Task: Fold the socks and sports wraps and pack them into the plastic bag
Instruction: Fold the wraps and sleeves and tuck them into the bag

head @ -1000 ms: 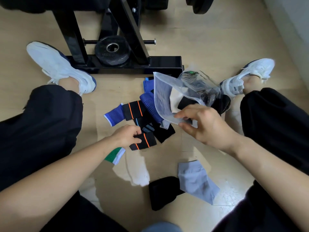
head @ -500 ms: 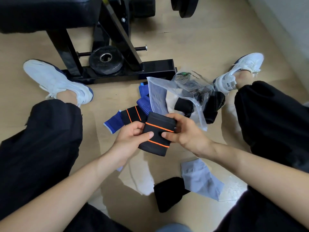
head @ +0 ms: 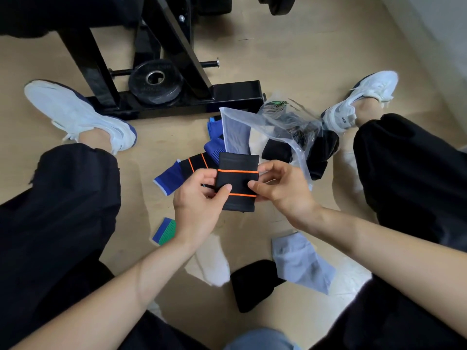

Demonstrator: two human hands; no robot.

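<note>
Both hands hold one black wrap (head: 237, 178) with two orange stripes, lifted above the floor (head: 290, 59) and stretched flat between them. The left hand (head: 199, 195) pinches its left edge, thumb on the front near the lower stripe and fingers curled behind. The right hand (head: 280, 188) pinches the right edge the same way, thumb on the front between the stripes and the other fingers bent round the side.

Just beyond the hands lies the plastic bag (head: 285, 122), clear and crumpled, its mouth open toward them. A grey piece and a folded black piece (head: 276, 150) show inside it. A black cloth (head: 324, 150) lies against the bag's far right side; I cannot tell whether it is in or out.

Beyond the left hand, a second black wrap with orange stripes (head: 195, 164) lies on the floor, partly over a blue sock (head: 165, 180), with a ribbed blue sock (head: 213, 150) next to it by the bag.

Nearer the person than the hands, a green and blue cuff (head: 165, 231) peeks out beside the left wrist, joined to a white sock (head: 212, 263). A black sock (head: 252, 284) and a grey sock (head: 300, 261) lie touching under the right forearm.

Well beyond the hands stand a black metal frame (head: 192, 102) and a weight plate (head: 155, 82). A white shoe (head: 78, 114) sits out to the left, another (head: 361, 97) to the right.
</note>
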